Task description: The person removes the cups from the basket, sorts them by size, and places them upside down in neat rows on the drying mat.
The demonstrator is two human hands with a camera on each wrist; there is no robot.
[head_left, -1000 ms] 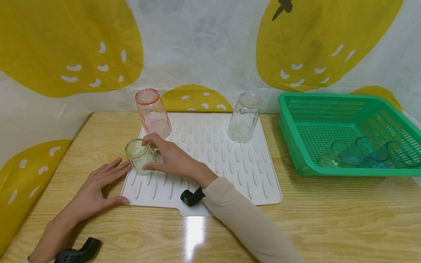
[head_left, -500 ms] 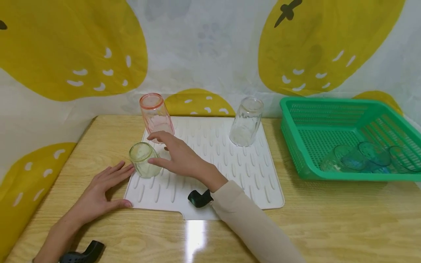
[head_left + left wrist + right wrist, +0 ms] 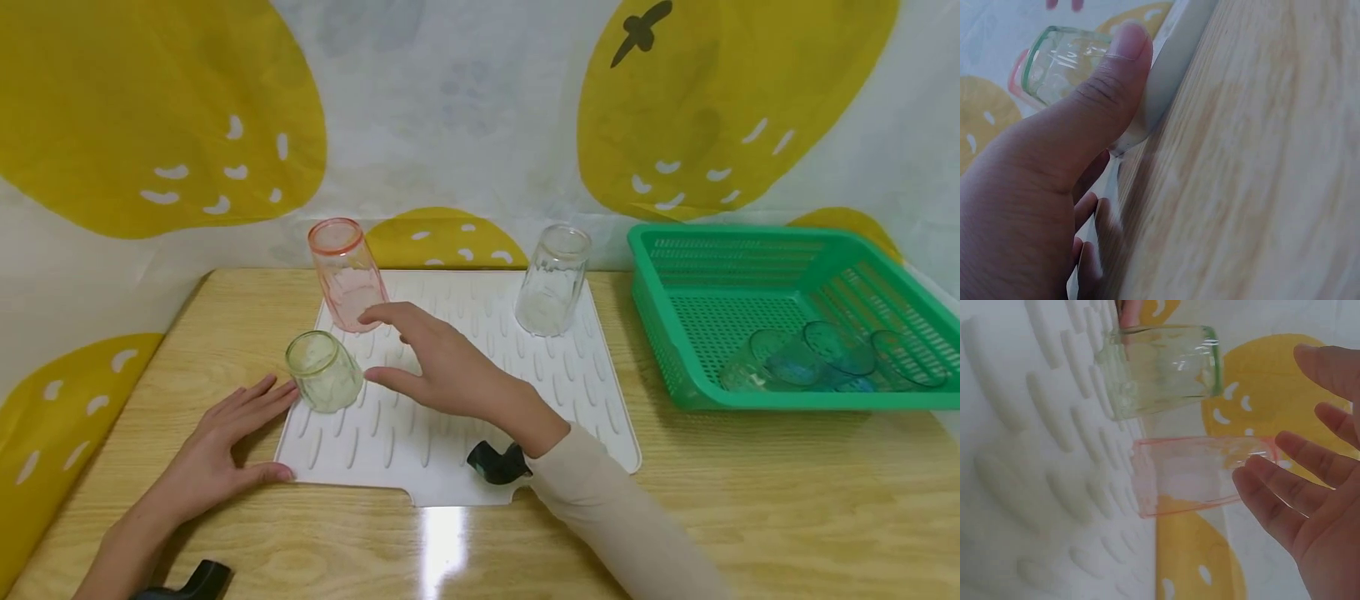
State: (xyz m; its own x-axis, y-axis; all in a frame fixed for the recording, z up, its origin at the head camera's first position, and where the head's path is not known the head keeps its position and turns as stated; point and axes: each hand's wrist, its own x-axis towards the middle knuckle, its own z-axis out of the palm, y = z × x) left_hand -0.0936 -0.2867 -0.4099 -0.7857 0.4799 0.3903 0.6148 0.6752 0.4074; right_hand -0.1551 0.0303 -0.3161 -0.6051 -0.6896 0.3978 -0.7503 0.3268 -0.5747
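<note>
A short green-tinted glass point(image 3: 326, 373) stands at the left edge of the white draining mat point(image 3: 465, 433). Just right of it, my right hand point(image 3: 450, 362) hovers over the mat with thumb and fingers spread, holding nothing. In the right wrist view the green glass point(image 3: 1160, 372) is apart from those fingers. My left hand point(image 3: 213, 450) lies with fingers stretched at the mat's left edge, its thumb at the front left corner. Behind the green glass a tall pink glass point(image 3: 347, 279) stands at the mat's back left. A tall clear glass point(image 3: 553, 283) stands at the back right.
A green plastic basket point(image 3: 660, 333) sits on the wooden table point(image 3: 750, 500) at the right. Several glasses point(image 3: 817, 358), some bluish, lie inside near its front wall. A cloth with yellow fruit prints point(image 3: 450, 125) hangs behind the table.
My right hand has let go of the green glass and drawn back to the right with fingers spread. The glass stays on the mat. My left hand has kept its place at the mat's edge.
</note>
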